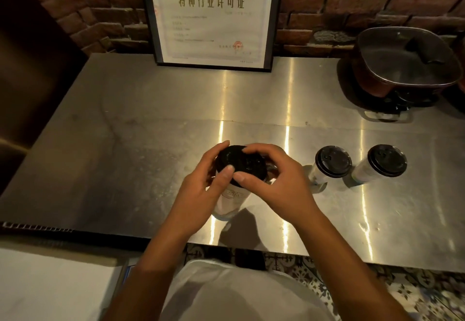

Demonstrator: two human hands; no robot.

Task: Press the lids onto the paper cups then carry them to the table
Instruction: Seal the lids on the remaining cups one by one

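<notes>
Both my hands are on the same lid [241, 163]. Left hand [201, 190]: fingers curled round the lid's left edge, thumb pressing on top near the front rim. Right hand [274, 179]: fingers curled over the far and right edge, thumb on the front rim, just beside the left thumb. So both clamped on the lid, neither free.

Lid is black and sits on top of a pale paper cup [230, 201]; can't tell if it's fully seated, my fingers hide most of the rim. Cup stands upright on the steel bench [125, 132], near the front edge, roughly centre.

To the right on the same bench, two more cups, already lidded: near cup [329, 166] and far cup [383, 163], side by side, apart from each other and from my right hand.

Back right corner: dark pot [402, 66]. Back centre: framed certificate [211, 16] leaning on the brick wall [352, 6].
</notes>
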